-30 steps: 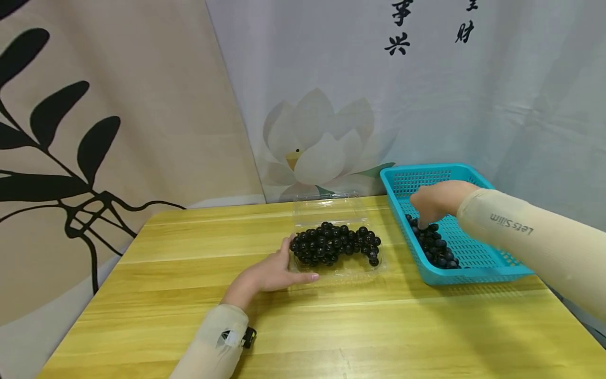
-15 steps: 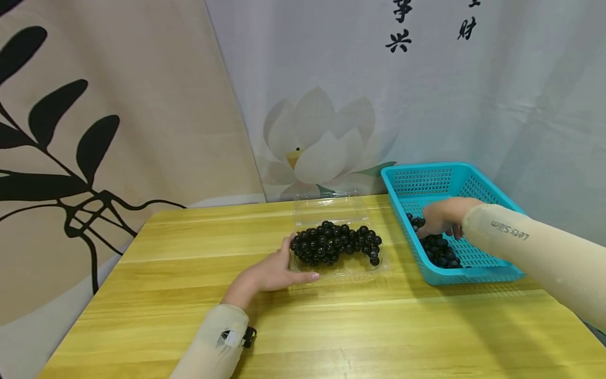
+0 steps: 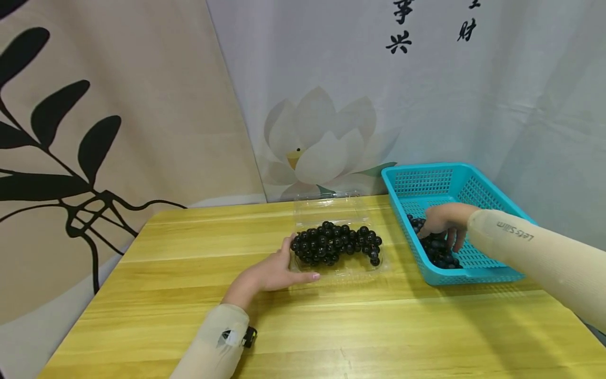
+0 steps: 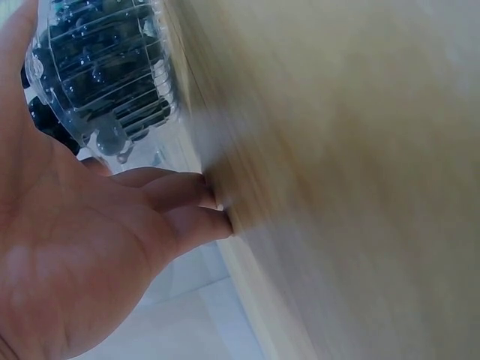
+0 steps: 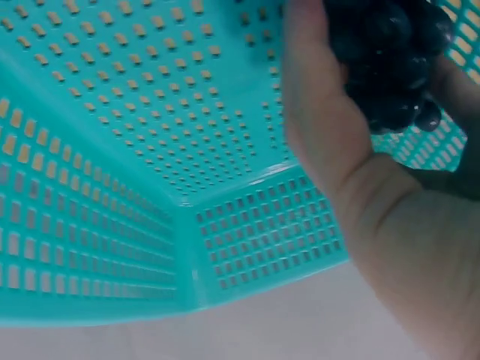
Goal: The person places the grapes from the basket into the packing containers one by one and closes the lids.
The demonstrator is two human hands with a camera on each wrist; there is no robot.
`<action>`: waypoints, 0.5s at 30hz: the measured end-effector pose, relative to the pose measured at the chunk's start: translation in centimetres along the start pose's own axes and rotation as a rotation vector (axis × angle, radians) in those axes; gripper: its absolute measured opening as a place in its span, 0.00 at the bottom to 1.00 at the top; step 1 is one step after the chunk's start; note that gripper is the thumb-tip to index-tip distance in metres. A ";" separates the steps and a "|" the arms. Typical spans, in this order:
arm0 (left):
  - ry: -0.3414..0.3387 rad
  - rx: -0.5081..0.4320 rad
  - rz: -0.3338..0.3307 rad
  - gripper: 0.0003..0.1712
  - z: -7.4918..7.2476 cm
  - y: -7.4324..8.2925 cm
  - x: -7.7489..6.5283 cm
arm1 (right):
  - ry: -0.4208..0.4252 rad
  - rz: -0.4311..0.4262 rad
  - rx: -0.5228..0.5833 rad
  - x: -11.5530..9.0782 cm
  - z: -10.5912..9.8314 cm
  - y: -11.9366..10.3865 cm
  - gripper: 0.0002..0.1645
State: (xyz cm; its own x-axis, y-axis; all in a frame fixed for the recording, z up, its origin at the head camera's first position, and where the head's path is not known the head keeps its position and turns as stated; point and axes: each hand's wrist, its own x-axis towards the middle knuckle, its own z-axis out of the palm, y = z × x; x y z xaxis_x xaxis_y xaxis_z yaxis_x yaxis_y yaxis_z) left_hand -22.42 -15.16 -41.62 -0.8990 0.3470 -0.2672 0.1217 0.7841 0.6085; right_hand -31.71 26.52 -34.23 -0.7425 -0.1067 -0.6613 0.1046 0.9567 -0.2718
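Now the nearer right hand point(image 3: 444, 222) is gripping the dark grapes point(image 3: 440, 256) beneath it, fingers curled round them, their length running along the left side of the blue basket point(image 3: 421, 182), while the left hand point(image 3: 271, 271) is resting, thumb and fingers apart, by the clear box point(image 3: 330, 209).

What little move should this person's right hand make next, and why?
Probably a straight lift: the right hand has its thumb and fingers around dark grapes low inside the blue basket, whose side wall stands between them and the open clear container. That container shows a bare patch on its near side, and the left hand rests against it.
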 end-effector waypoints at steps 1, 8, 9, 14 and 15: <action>0.001 -0.001 -0.001 0.79 0.0 0.0 0.0 | 0.005 -0.004 0.016 0.1 0.0 0.2 0.52; -0.008 -0.008 0.004 0.78 0.0 -0.1 0.1 | 0.027 -0.042 0.034 -0.2 -0.6 1.4 0.36; -0.008 -0.009 0.002 0.79 0.0 0.0 0.0 | 0.050 -0.045 -0.001 -0.3 -0.8 1.3 0.29; -0.013 -0.018 -0.008 0.79 -0.1 0.1 0.1 | 0.300 -0.124 -0.352 -0.6 -0.8 1.1 0.10; -0.014 -0.020 -0.008 0.79 -0.1 0.1 0.1 | 0.359 -0.153 -0.440 -0.7 -0.6 1.0 0.09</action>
State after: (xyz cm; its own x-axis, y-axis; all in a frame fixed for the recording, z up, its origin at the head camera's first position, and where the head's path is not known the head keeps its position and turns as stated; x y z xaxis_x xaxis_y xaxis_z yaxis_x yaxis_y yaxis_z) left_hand -22.53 -15.05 -41.49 -0.8938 0.3481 -0.2826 0.1058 0.7763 0.6214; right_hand -31.49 27.72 -33.66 -0.9132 -0.2270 -0.3385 -0.2485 0.9684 0.0211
